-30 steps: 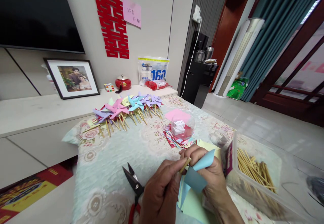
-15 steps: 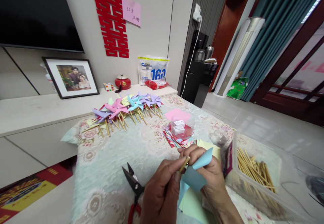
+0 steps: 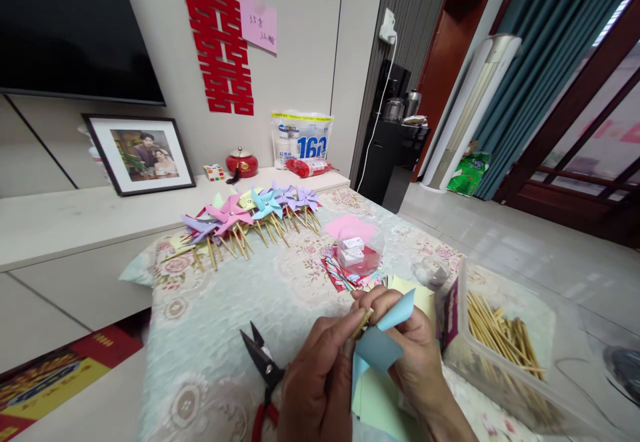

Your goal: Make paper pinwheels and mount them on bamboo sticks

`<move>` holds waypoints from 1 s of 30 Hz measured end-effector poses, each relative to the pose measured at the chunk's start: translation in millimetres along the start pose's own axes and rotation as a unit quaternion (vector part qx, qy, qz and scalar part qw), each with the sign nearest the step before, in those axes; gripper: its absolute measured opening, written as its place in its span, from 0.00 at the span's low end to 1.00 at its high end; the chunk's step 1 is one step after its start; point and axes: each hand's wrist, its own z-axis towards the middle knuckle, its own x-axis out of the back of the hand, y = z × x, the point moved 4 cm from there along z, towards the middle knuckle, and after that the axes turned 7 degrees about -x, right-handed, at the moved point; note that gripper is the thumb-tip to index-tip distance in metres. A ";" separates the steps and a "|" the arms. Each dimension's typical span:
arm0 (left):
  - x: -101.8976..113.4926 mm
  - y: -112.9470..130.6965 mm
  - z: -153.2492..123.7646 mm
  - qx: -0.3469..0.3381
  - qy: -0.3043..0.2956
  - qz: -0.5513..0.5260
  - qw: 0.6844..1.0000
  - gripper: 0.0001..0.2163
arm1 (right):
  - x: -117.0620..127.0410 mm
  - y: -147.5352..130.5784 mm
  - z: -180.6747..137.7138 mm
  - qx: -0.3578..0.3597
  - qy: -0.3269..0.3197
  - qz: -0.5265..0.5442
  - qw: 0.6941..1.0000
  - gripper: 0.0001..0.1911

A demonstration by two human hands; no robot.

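Observation:
My left hand [image 3: 320, 375] is closed, pinching a short wooden stick [image 3: 362, 323] between thumb and forefinger. Against the stick's end, my right hand [image 3: 417, 352] grips a blue paper pinwheel [image 3: 379, 349], its curled blades sticking out between the two hands. The pinwheel's centre is hidden by my fingers. To the left of my left hand lie scissors [image 3: 268, 367] with black blades and red handles, spread apart. Beneath my hands are pale green paper sheets [image 3: 383, 402]. Finished pinwheels [image 3: 233, 215] in pink, blue, purple and yellow lie in a row at the table's far side.
A clear plastic box [image 3: 500, 349] of wooden sticks stands at the right. Beyond my hands is a round clear container [image 3: 360, 252] with patterned paper strips [image 3: 340, 272] beside it. A cabinet [image 3: 100, 219] along the wall bears a framed photo [image 3: 143, 155].
My hands and the blue pinwheel have shifted very slightly left. The grip on the stick and pinwheel looks the same, and nothing else has visibly moved.

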 end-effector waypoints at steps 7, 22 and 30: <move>0.9 -0.4 -3.8 -0.036 -0.022 0.071 0.997 0.24 | -0.2 3.4 -2.5 -0.010 0.013 0.020 1.000 0.02; 3.0 4.5 -5.3 -0.077 -0.045 0.152 0.984 0.23 | -1.4 3.7 -3.0 -0.020 0.028 0.017 0.999 0.03; 2.5 4.5 -4.5 -0.074 -0.054 0.171 0.981 0.22 | -1.6 9.0 -2.5 -0.030 0.019 0.030 0.999 0.02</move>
